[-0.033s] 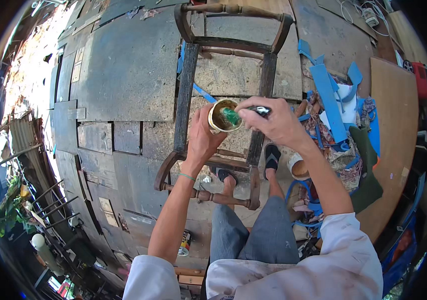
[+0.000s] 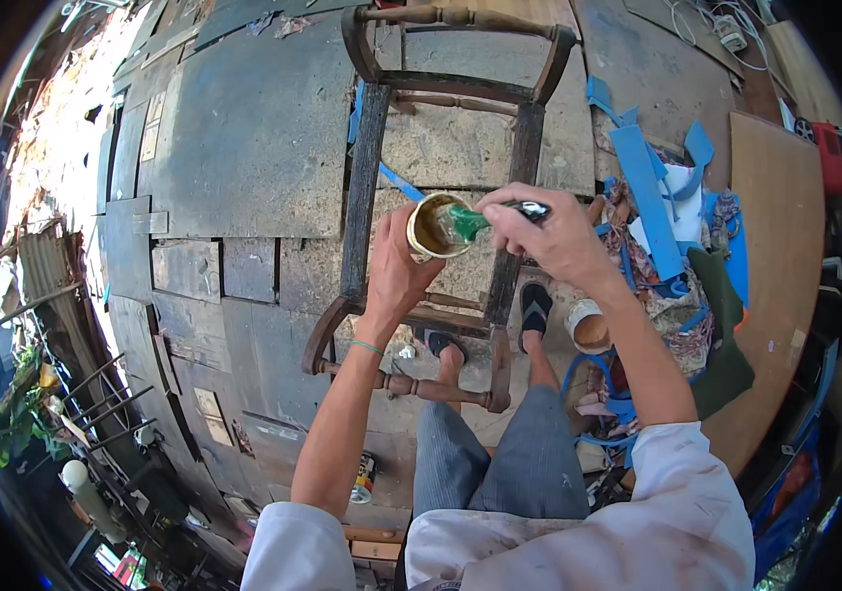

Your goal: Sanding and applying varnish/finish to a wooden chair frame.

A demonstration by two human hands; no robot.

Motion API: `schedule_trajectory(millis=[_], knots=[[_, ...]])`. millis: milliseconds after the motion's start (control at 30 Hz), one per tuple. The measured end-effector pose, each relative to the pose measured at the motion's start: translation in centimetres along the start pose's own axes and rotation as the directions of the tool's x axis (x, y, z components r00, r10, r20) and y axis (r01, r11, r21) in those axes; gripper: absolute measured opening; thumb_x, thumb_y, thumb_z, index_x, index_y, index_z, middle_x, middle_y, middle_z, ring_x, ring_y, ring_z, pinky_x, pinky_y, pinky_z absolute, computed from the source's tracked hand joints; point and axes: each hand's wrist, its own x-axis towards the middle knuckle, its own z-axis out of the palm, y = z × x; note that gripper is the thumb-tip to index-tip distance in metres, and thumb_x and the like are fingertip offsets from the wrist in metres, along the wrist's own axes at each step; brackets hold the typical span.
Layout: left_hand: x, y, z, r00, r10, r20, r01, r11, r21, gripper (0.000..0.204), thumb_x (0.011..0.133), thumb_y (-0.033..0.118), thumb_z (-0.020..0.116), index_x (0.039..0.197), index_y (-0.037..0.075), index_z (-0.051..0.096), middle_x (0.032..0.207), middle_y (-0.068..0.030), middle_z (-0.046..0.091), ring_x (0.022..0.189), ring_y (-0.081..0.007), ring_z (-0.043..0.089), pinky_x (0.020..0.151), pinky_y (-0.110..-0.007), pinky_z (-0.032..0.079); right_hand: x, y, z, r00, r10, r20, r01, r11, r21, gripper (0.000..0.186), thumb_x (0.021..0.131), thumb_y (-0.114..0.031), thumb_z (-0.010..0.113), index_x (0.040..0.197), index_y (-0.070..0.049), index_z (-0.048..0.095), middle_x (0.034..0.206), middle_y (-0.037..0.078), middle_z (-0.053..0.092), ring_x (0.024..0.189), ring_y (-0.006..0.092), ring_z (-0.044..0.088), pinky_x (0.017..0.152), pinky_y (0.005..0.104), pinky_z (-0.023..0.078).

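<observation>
My left hand (image 2: 396, 276) is wrapped around a small whitish tub (image 2: 429, 250) with brownish residue inside, tipped so that its mouth shows. In my right hand (image 2: 554, 236) is a paintbrush (image 2: 471, 224) with a green lower part and a dark, shiny handle end. The brush's tip reaches into the tub's mouth; its bristles are hard to make out. Both hands are above a dark wooden chair frame (image 2: 366, 187) with turned rails, which has no seat panel and shows worn, rough side rails.
Blue strips (image 2: 645, 192) and tangled scraps lie to the right, beside a light wooden board (image 2: 780, 256). Near my right foot stands another tub (image 2: 590, 328) with brownish contents. A can (image 2: 364, 480) sits below my left forearm. Wooden sheets (image 2: 253, 138) cover the ground.
My right hand has shifted slightly to the right with the brush, so less of its green part lies over the tub. The left hand and tub have barely moved.
</observation>
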Motion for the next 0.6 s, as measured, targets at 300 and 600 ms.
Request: schedule_trajectory(millis=[300, 600], knots=[[0.5, 0.3, 1.3, 1.0, -0.024, -0.018, 0.025, 0.998, 0.062, 0.062, 0.064, 0.003, 0.076, 0.12, 0.003, 0.05, 0.112, -0.0155, 0.056, 0.108, -0.0369, 0.05, 0.093, -0.044, 0.042, -3.7, 3.4, -4.2, 0.973, 0.12, -0.198, -0.043, 0.935, 0.353, 0.035, 0.095, -0.032, 0.058, 0.104, 0.0, 0.067, 0.07, 0.006, 0.065, 0.059, 0.0081, 0.059, 0.055, 0.0207, 0.047], [0.9, 0.0, 2.7, 0.998, -0.054, -0.03, 0.056, 0.995, 0.08, 0.06, 0.067, 0.007, 0.076, 0.121, 0.003, 0.05, 0.111, -0.016, 0.056, 0.106, -0.036, 0.051, 0.092, -0.044, 0.043, -5.1, 3.2, -5.2, 0.968, 0.066, -0.242, 0.048, 0.899, 0.435, 0.028, 0.095, -0.025, 0.058, 0.107, -0.001, 0.067, 0.077, 0.006, 0.066, 0.065, 0.0086, 0.059, 0.059, 0.0221, 0.049]])
